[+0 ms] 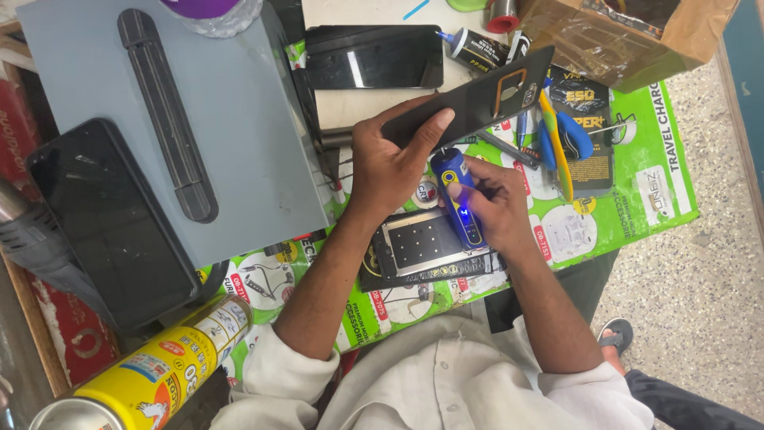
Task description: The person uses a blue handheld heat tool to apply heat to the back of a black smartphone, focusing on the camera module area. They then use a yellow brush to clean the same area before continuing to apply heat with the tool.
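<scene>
Phone [477, 102], gripped in the left hand [390, 163] at twelve o'clock, could slip as the right hand [493, 203] clenches the blue tool [460, 195] against it.

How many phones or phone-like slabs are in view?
3: a black phone lying at top centre; a larger dark slab on the grey block's left edge; a dark phone body, back up, held in the left hand. Clutter may hide more.

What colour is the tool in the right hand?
Blue with yellow trim; the tool shows best in the head view.
</scene>
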